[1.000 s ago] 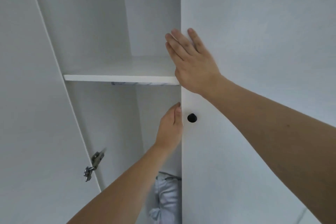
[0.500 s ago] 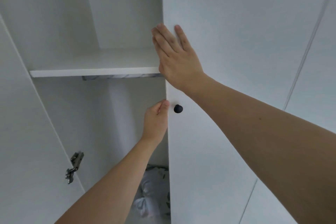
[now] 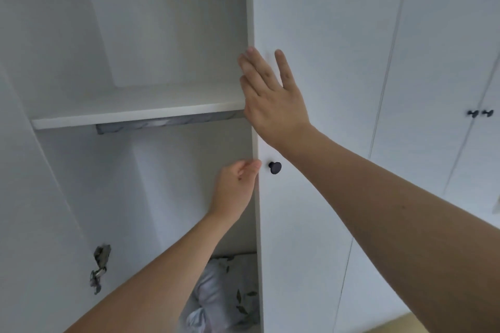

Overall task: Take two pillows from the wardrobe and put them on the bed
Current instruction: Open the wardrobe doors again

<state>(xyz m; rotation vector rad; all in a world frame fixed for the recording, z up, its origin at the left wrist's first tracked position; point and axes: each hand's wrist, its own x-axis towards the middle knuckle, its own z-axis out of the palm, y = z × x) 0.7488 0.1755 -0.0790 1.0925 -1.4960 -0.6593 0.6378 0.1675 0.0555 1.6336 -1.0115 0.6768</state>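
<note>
I count two hands in view, both bare. Right hand (image 3: pixel 270 100) lies flat on the front of the white wardrobe door (image 3: pixel 311 224), fingers straight and a bit apart, tips pointing to 12 o'clock, index and middle right at the door's left edge. Left hand (image 3: pixel 238 188) sits lower, at abt 7 o'clock from the right one; its fingers are curled round the door's edge, thumb tip on the front just left of the knob, other fingertips hidden behind the panel.

Knobs: three dark round ones. One knob (image 3: pixel 275 167) on this door, just at 3 o'clock from the left thumb, not touched. A pair of knobs (image 3: pixel 480 113) far off at 3 o'clock on the other doors, close together.

One shelf (image 3: pixel 135 113), white, bare on top as far as I see. Under its front lip there's one strip of grey marbled fabric or sth (image 3: pixel 162 124); can't tell what it is.

One metal hinge (image 3: pixel 100 267) at 8 o'clock on the left side panel.

Task item: one bundle of pale bedding w/ dark leaf print (image 3: pixel 227 292) low inside the wardrobe (image 3: pixel 173 21), at 6 o'clock, partly behind the left forearm and the door. Can't tell if it's one pillow or two.

Wardrobe is all white, inside and out. A sliver of yellowish floor (image 3: pixel 400 326) shows at 5 o'clock. Bed not in view.
</note>
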